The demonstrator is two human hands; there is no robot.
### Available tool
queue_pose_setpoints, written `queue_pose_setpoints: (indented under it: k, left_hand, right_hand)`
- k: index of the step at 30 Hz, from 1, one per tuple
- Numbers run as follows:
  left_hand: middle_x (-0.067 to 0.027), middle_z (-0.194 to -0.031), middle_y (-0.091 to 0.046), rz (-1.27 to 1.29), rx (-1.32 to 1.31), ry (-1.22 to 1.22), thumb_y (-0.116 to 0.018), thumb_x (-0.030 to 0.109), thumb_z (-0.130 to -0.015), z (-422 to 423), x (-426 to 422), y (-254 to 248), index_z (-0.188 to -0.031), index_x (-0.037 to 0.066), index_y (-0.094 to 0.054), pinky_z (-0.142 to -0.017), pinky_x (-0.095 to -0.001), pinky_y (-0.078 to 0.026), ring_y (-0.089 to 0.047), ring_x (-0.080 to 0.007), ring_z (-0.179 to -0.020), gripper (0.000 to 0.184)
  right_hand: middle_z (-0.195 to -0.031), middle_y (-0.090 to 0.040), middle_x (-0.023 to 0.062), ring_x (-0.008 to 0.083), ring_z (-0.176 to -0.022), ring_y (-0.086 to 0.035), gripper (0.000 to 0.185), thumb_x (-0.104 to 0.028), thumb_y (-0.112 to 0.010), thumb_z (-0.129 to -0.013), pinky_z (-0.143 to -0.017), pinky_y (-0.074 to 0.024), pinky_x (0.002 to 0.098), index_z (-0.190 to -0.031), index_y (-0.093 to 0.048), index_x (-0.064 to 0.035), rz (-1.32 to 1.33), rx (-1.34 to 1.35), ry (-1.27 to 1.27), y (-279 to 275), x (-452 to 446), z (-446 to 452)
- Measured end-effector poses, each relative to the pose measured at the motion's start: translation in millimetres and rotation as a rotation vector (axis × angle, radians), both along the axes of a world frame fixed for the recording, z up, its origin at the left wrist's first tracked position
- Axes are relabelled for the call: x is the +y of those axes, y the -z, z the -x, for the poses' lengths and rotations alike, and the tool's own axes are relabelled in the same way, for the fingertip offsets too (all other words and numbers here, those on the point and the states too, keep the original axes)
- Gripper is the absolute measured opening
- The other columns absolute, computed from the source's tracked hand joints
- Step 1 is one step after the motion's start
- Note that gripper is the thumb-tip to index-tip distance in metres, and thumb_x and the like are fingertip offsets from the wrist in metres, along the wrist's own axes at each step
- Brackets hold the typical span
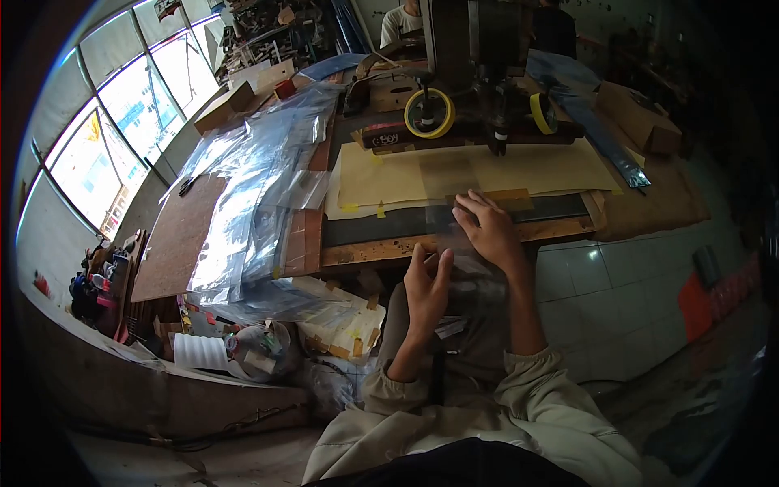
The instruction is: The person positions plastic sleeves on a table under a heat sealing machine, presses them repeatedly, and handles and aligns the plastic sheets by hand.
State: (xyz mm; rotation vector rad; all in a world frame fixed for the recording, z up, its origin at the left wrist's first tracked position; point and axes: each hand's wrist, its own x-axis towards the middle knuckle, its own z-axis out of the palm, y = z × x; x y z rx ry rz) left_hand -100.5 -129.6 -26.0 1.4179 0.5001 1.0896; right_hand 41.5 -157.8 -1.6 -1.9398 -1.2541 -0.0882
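Observation:
A clear plastic film (451, 180) lies over the pale yellow sheet on the machine bed, and its near end hangs past the bed's wooden front edge. My right hand (489, 229) is at the film's right side with fingers bent, its fingertips on the film. Lower and to the left, my left hand (426, 288) is raised beside the film's near end, thumb and forefinger apart. Whether it touches the film is unclear. Beyond both hands, a dark press head (471, 134) carrying yellow tape rolls (428, 113) hangs over the yellow sheet (369, 174).
Clear plastic sheets (251, 199) are heaped across the table on the left, beside black scissors (188, 186). A cardboard box (639, 122) and a blue plastic roll (604, 146) lie at right. The bed's wooden edge (373, 251) runs before me. Two people are behind the machine.

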Motion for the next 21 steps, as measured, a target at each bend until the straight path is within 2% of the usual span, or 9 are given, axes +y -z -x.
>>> queue_pose_setpoints:
  k: [1, 4, 7, 10, 11, 13, 15, 18, 21]
  left_hand:
    - [0.0003, -0.065, -0.051, -0.032, 0.003, 0.001, -0.056, 0.01, -0.091, 2.3, -3.9, -9.3, -0.086, 0.0, -0.046, -0.049, -0.019, -0.032, -0.04, -0.0007, -0.059, 0.015]
    - [0.0033, -0.063, -0.046, -0.02, -0.025, 0.055, -0.057, 0.006, -0.089, 13.1, -19.6, -31.3, -0.084, 0.002, -0.044, -0.049, -0.0179, -0.029, -0.037, 0.0004, -0.058, 0.015]
    - [0.005, -0.063, -0.044, 0.042, -0.045, 0.074, -0.057, 0.004, -0.088, 27.6, -42.5, -36.7, -0.084, 0.003, -0.044, -0.049, -0.0172, -0.028, -0.036, 0.0013, -0.058, 0.014]
    - [0.0052, -0.062, -0.045, 0.076, -0.062, 0.066, -0.057, 0.003, -0.088, 43.1, -57.7, -30.3, -0.084, 0.003, -0.045, -0.049, -0.0163, -0.028, -0.036, 0.0018, -0.057, 0.013]
    - [0.0051, -0.062, -0.045, 0.083, -0.065, 0.068, -0.057, 0.003, -0.088, 47.9, -61.2, -28.6, -0.084, 0.003, -0.045, -0.049, -0.0161, -0.028, -0.037, 0.0019, -0.057, 0.013]
    - [0.0048, -0.062, -0.047, 0.112, -0.082, 0.074, -0.057, 0.003, -0.088, 54.8, -67.3, -24.5, -0.084, 0.004, -0.045, -0.05, -0.0157, -0.028, -0.038, 0.0021, -0.056, 0.013]
    - [0.0046, -0.062, -0.047, 0.115, -0.087, 0.071, -0.057, 0.003, -0.088, 55.9, -70.4, -17.8, -0.084, 0.003, -0.045, -0.05, -0.0157, -0.029, -0.038, 0.002, -0.056, 0.013]
    - [0.0043, -0.063, -0.048, 0.086, -0.039, 0.049, -0.057, 0.003, -0.088, 59.8, -71.8, -18.7, -0.085, 0.003, -0.045, -0.05, -0.0158, -0.029, -0.039, 0.0018, -0.056, 0.013]
    - [0.0039, -0.063, -0.049, 0.098, -0.042, 0.068, -0.057, 0.003, -0.087, 60.4, -70.4, -19.6, -0.084, 0.003, -0.045, -0.051, -0.0159, -0.03, -0.04, 0.0014, -0.057, 0.012]
  right_hand:
    - [-0.123, -0.055, 0.0163, 0.0318, -0.119, -0.048, 0.043, -0.038, -0.051, -0.09, -0.1, -0.0369, 0.0393, -0.112, -0.061, -0.0033, 0.006, 0.102, -0.041, -10.6, -2.8, -0.6]
    - [-0.114, -0.06, 0.0179, 0.0331, -0.109, -0.055, 0.041, -0.038, -0.052, -0.09, -0.093, -0.0432, 0.0358, -0.107, -0.064, -0.0023, 0.059, 0.032, -0.041, -30.5, -23.6, 5.0]
    - [-0.103, -0.064, 0.0185, 0.0321, -0.097, -0.061, 0.037, -0.034, -0.054, -0.089, -0.086, -0.0466, 0.0382, -0.106, -0.064, -0.0019, 0.359, 0.207, -0.133, -78.3, -51.9, 20.9]
    - [-0.093, -0.066, 0.0182, 0.0309, -0.09, -0.064, 0.033, -0.028, -0.058, -0.087, -0.081, -0.0485, 0.0382, -0.105, -0.064, -0.0012, 0.299, 0.092, -0.24, -69.0, -39.7, -7.8]
    - [-0.095, -0.065, 0.0188, 0.0321, -0.09, -0.063, 0.031, -0.021, -0.061, -0.084, -0.082, -0.0485, 0.0383, -0.106, -0.064, 0.0001, 0.167, -0.055, -0.309, -55.5, -24.1, -24.1]
    - [-0.097, -0.065, 0.0192, 0.0328, -0.092, -0.062, 0.031, -0.016, -0.062, -0.081, -0.084, -0.0482, 0.038, -0.106, -0.063, 0.0011, 0.178, -0.145, -0.313, -45.3, 10.6, -46.2]
    - [-0.112, -0.061, 0.0187, 0.0313, -0.105, -0.058, 0.033, -0.014, -0.06, -0.081, -0.092, -0.0447, 0.0368, -0.111, -0.061, 0.001, 0.219, -0.186, -0.295, -35.5, 43.7, -62.7]
    - [-0.103, -0.063, 0.0192, 0.0315, -0.103, -0.058, 0.032, -0.011, -0.063, -0.076, -0.09, -0.046, 0.0375, -0.105, -0.062, 0.0017, 0.183, -0.313, -0.27, -15.2, 71.8, -72.4]
    - [-0.109, -0.06, 0.0181, 0.0309, -0.108, -0.055, 0.04, -0.01, -0.064, -0.072, -0.092, -0.0443, 0.0386, -0.111, -0.06, -0.0004, 0.281, -0.292, -0.258, -24.9, 77.3, -74.2]
